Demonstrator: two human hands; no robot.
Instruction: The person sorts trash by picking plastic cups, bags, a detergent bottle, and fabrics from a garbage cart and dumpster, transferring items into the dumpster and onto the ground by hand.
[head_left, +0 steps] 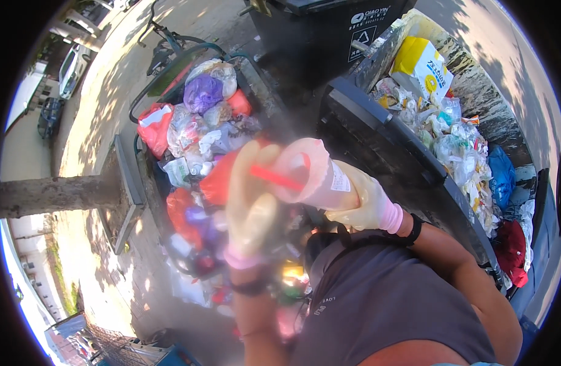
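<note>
My right hand [363,198], in a pale glove with a pink cuff, is closed around a translucent plastic cup [320,177] with a white label. The cup is tilted, its wide end toward my left hand. A red straw [277,177] runs between the cup and the fingers of my left hand [250,201], which wears a matching glove. These fingers curl at the straw's outer end, though motion blurs them. Below both hands lies a heap of rubbish with red bags [155,128] and a purple bag [203,93].
On the right stands an open bin [415,149] full of rubbish, with a yellow and white box [422,70] and a blue bag [501,175]. A black bin [311,43] is at the back. A tree trunk [61,194] and a bicycle [164,52] are on the left.
</note>
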